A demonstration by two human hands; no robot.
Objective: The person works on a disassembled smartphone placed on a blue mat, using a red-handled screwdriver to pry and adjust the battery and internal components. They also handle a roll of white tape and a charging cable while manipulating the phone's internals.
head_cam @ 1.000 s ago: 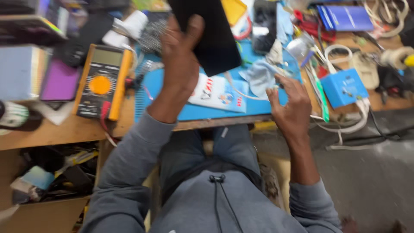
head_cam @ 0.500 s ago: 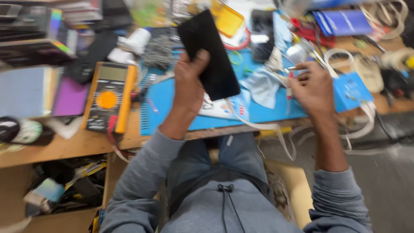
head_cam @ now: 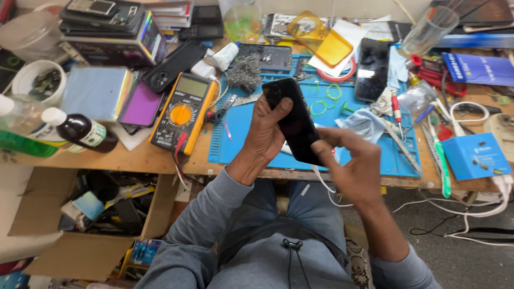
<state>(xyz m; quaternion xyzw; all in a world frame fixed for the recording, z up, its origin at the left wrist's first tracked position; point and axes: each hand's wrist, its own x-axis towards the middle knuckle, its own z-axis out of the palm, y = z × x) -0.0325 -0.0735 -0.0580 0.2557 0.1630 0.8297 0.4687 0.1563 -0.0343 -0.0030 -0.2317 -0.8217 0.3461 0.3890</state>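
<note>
Basically: black phone point(head_cam: 293, 120) is up off the bench, held over the front edge of the blue work mat point(head_cam: 235, 144), tilted, dark glossy face toward the cam. Left hand point(head_cam: 265, 131) wraps it from the left side, thumb on one long edge, fingers behind — firm clasp on the phone. Right hand point(head_cam: 356, 166) comes in at the lower right end, fingertips pinching/touching that corner; looks like contact, can't tell how hard.

Handling, my read: slim, stiff slab, light, slick glass face, so fragile if dropped onto the bench edge. Best held by the long side edges, not the flat faces; 2-hand support near the ends keeps it from twisting out.

Around it:
- yellow multimeter point(head_cam: 179, 115) w/ red lead, just left of the mat's left edge
- dark bottle w/ white cap point(head_cam: 80, 131) lying near the bench's left front
- steel wool wad point(head_cam: 245, 72) at the mat's back-left corner
- another black phone point(head_cam: 372, 69) flat on the mat's back-right part
- blue cloth point(head_cam: 364, 123) and red-handled screwdriver point(head_cam: 396, 109) on the mat's right side
- small blue box point(head_cam: 474, 155) past the mat's right edge, near bench front
- white cable point(head_cam: 326, 187) hanging off the front edge below the hands
</note>
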